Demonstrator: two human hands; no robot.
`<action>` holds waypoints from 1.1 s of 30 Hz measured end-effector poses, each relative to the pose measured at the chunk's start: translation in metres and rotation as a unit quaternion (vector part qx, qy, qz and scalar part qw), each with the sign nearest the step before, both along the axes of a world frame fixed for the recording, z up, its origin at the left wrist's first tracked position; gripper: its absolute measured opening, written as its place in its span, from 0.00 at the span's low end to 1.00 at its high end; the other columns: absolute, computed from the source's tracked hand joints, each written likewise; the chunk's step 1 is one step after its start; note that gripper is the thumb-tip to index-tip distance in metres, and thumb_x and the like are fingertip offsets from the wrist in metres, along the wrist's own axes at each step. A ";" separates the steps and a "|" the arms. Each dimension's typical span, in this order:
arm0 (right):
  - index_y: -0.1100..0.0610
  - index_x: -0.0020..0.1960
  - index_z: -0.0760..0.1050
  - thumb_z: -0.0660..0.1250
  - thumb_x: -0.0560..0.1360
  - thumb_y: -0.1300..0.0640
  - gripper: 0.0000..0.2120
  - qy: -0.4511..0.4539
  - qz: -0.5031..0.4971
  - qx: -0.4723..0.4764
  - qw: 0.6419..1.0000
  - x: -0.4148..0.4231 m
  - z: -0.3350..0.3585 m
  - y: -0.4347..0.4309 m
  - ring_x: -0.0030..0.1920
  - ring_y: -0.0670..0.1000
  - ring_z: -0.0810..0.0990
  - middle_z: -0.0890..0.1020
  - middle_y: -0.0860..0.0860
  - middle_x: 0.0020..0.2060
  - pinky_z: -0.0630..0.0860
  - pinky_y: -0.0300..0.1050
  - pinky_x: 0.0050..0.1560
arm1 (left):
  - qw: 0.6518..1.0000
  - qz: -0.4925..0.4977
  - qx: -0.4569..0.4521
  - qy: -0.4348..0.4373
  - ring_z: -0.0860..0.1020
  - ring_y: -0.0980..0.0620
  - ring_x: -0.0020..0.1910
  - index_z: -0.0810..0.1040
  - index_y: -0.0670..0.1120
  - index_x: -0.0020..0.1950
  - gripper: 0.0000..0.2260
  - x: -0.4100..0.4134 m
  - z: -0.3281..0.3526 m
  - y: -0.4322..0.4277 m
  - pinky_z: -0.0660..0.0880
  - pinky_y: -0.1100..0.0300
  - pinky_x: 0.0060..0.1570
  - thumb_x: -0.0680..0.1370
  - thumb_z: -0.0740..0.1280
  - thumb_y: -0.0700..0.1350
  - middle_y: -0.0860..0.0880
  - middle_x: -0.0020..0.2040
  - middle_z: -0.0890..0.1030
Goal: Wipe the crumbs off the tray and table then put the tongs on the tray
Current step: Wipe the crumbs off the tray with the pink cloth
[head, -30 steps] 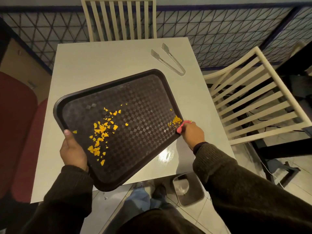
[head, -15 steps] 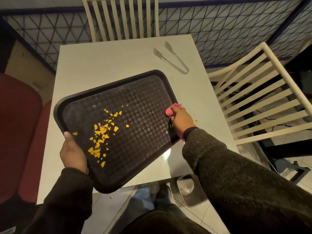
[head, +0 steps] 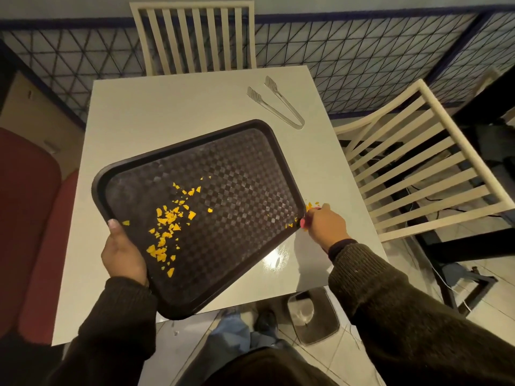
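Both hands are busy at the tray [head: 195, 140]. My left hand [head: 124, 252] grips its near-left edge, thumb lying over the rim, the fingers going under it and hidden. My right hand [head: 326, 227] is closed round a pink cloth [head: 302, 222], of which only a sliver shows, pressed against the tray's right corner.

The tray is dark brown with a checkered floor and sits askew on the white table [head: 167, 107], its near corner jutting past the table's near edge. Most of the orange crumbs [head: 167, 221] lie scattered in the left half of the tray, toward my left hand. A few more sit at the right corner beside the cloth, and some lie on the table just outside that corner, by my fingertips.

The tongs [head: 276, 104] lie flat on the table at its far right, arms spread apart, well apart from the tray.

One slatted chair [head: 195, 37] stands at the far side, another slatted chair [head: 418, 162] at the right. A small bin [head: 313, 316] stands on the tiled floor below my right forearm.
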State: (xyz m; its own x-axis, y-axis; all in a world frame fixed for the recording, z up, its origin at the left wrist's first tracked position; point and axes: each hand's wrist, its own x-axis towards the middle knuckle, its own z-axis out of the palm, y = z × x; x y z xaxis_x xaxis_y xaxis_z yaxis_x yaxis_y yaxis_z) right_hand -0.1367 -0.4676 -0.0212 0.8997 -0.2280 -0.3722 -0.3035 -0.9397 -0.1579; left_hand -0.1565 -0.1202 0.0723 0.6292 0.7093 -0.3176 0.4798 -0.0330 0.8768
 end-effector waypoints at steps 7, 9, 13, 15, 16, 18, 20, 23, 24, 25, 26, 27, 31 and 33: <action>0.50 0.64 0.71 0.62 0.74 0.58 0.18 -0.063 0.154 0.143 0.976 -0.032 0.068 0.091 0.49 0.60 0.78 0.71 0.56 0.56 0.74 0.49 0.48 | 0.997 0.002 -0.075 0.002 0.75 0.46 0.60 0.72 0.43 0.66 0.27 0.005 -0.012 -0.004 0.71 0.53 0.63 0.79 0.51 0.61 0.45 0.63 0.77; 0.48 0.66 0.69 0.61 0.74 0.59 0.21 -0.079 0.187 0.176 0.963 -0.037 0.080 0.129 0.47 0.60 0.77 0.70 0.55 0.56 0.73 0.48 0.44 | 0.995 -0.003 -0.095 0.000 0.76 0.46 0.59 0.72 0.45 0.67 0.27 0.003 -0.014 -0.003 0.71 0.50 0.64 0.79 0.51 0.62 0.47 0.61 0.77; 0.48 0.66 0.71 0.64 0.72 0.61 0.23 -0.138 0.232 0.220 0.937 -0.034 0.100 0.183 0.44 0.61 0.77 0.71 0.57 0.55 0.69 0.46 0.39 | 0.988 -0.013 -0.153 -0.018 0.77 0.47 0.58 0.72 0.46 0.67 0.28 -0.001 -0.009 -0.007 0.71 0.50 0.64 0.78 0.52 0.64 0.47 0.59 0.78; 0.49 0.64 0.73 0.66 0.69 0.62 0.25 -0.168 0.288 0.230 0.914 -0.035 0.104 0.202 0.41 0.62 0.77 0.73 0.59 0.53 0.73 0.48 0.37 | 0.982 -0.009 -0.186 -0.041 0.77 0.47 0.59 0.73 0.47 0.66 0.31 -0.004 -0.010 -0.008 0.71 0.48 0.65 0.74 0.54 0.67 0.47 0.60 0.79; 0.49 0.64 0.73 0.65 0.68 0.61 0.24 -0.175 0.317 0.224 0.905 -0.036 0.104 0.210 0.39 0.62 0.77 0.73 0.59 0.51 0.74 0.49 0.36 | 0.979 -0.012 -0.197 -0.046 0.78 0.48 0.58 0.74 0.47 0.65 0.31 -0.006 -0.011 -0.007 0.71 0.47 0.65 0.73 0.55 0.67 0.47 0.59 0.80; 0.48 0.64 0.73 0.61 0.70 0.58 0.22 -0.172 0.360 0.194 0.896 -0.039 0.097 0.220 0.38 0.61 0.77 0.73 0.58 0.49 0.74 0.50 0.35 | 0.973 -0.025 -0.223 -0.051 0.79 0.48 0.57 0.76 0.48 0.63 0.31 -0.007 -0.013 -0.006 0.72 0.48 0.63 0.72 0.56 0.68 0.48 0.57 0.82; 0.47 0.64 0.73 0.61 0.72 0.56 0.21 -0.149 0.378 0.167 0.898 -0.042 0.086 0.219 0.41 0.62 0.77 0.73 0.58 0.51 0.76 0.52 0.37 | 0.972 -0.038 -0.226 -0.057 0.79 0.48 0.57 0.76 0.48 0.63 0.30 -0.007 -0.008 -0.007 0.73 0.49 0.62 0.73 0.55 0.67 0.48 0.57 0.82; 0.46 0.64 0.72 0.66 0.72 0.56 0.21 -0.136 0.378 0.133 0.906 -0.046 0.071 0.201 0.44 0.62 0.79 0.74 0.57 0.51 0.76 0.53 0.37 | 0.976 -0.041 -0.210 -0.047 0.78 0.48 0.58 0.73 0.48 0.65 0.28 -0.006 -0.006 -0.007 0.72 0.48 0.63 0.76 0.52 0.65 0.47 0.60 0.80; 0.45 0.64 0.72 0.66 0.72 0.56 0.21 -0.128 0.374 0.122 0.910 -0.046 0.068 0.193 0.44 0.61 0.79 0.74 0.56 0.51 0.77 0.52 0.38 | 0.976 -0.042 -0.212 -0.039 0.77 0.48 0.59 0.72 0.49 0.66 0.28 -0.005 -0.006 -0.006 0.72 0.47 0.64 0.76 0.51 0.65 0.47 0.61 0.79; 0.45 0.64 0.72 0.66 0.73 0.56 0.21 -0.121 0.362 0.115 0.917 -0.044 0.066 0.183 0.45 0.61 0.79 0.74 0.56 0.51 0.77 0.52 0.41 | 0.975 -0.041 -0.218 -0.032 0.77 0.48 0.59 0.71 0.50 0.67 0.27 -0.006 -0.006 -0.006 0.72 0.47 0.64 0.77 0.51 0.65 0.47 0.62 0.78; 0.46 0.65 0.72 0.64 0.74 0.56 0.20 -0.108 0.342 0.109 0.927 -0.042 0.067 0.174 0.48 0.60 0.78 0.73 0.55 0.53 0.77 0.51 0.46 | 0.973 -0.039 -0.226 -0.027 0.77 0.48 0.59 0.70 0.51 0.67 0.26 -0.006 -0.006 -0.005 0.71 0.47 0.64 0.77 0.50 0.65 0.47 0.62 0.78; 0.46 0.65 0.72 0.63 0.75 0.56 0.19 -0.098 0.321 0.104 0.936 -0.038 0.066 0.165 0.50 0.60 0.78 0.73 0.55 0.54 0.76 0.51 0.49 | 0.971 -0.036 -0.237 -0.021 0.76 0.48 0.59 0.70 0.52 0.67 0.25 -0.005 -0.007 -0.005 0.72 0.47 0.64 0.77 0.50 0.65 0.47 0.62 0.77; 0.47 0.62 0.75 0.65 0.72 0.57 0.19 -0.142 0.274 0.115 0.944 -0.027 0.076 0.166 0.45 0.62 0.78 0.75 0.58 0.51 0.75 0.49 0.43 | 0.960 -0.029 -0.277 -0.022 0.77 0.48 0.59 0.70 0.53 0.67 0.26 -0.006 -0.008 -0.005 0.72 0.47 0.64 0.77 0.51 0.66 0.48 0.62 0.78; 0.46 0.62 0.76 0.66 0.71 0.56 0.19 -0.157 0.322 0.136 0.924 -0.029 0.083 0.185 0.42 0.61 0.78 0.75 0.57 0.47 0.73 0.47 0.38 | 0.957 -0.026 -0.286 -0.039 0.78 0.48 0.59 0.72 0.52 0.66 0.26 -0.005 -0.011 -0.005 0.72 0.48 0.64 0.76 0.53 0.66 0.48 0.62 0.79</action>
State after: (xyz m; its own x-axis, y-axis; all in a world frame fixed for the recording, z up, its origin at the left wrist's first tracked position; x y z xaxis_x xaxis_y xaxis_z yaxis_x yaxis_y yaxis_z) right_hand -0.1655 -0.2825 0.0615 0.8895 0.4556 -0.0351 0.4054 -0.8222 -0.3995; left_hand -0.1611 -0.1257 0.0612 0.6966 0.3999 -0.5957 0.4229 0.4418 0.7912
